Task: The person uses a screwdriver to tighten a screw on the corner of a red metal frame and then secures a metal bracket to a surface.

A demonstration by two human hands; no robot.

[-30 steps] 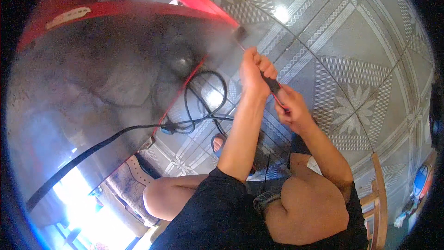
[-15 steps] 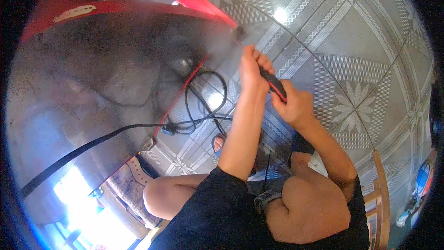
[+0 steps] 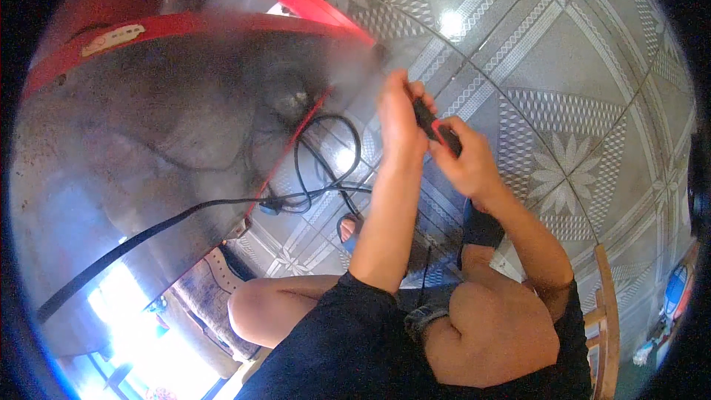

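A screwdriver [image 3: 426,117] with a black and red handle is held in both my hands. My left hand [image 3: 400,115] is closed around its front part, and its shaft is mostly lost in blur. The fingers of my right hand [image 3: 466,159] grip the rear end of the handle. Ahead of my left hand is the corner of a large red-edged appliance [image 3: 185,104] with a dark, grimy panel. What the tip touches there cannot be made out.
A black power cord [image 3: 178,215] crosses in front of the appliance, with loops on the patterned tile floor [image 3: 570,155]. My bent knees [image 3: 489,333] and a sandalled foot [image 3: 346,230] are below. At right stands a wooden chair [image 3: 607,318].
The screwdriver handle has turned, its red stripe now showing differently. My right hand's fingers have shifted around its end, and my left hand has moved slightly left.
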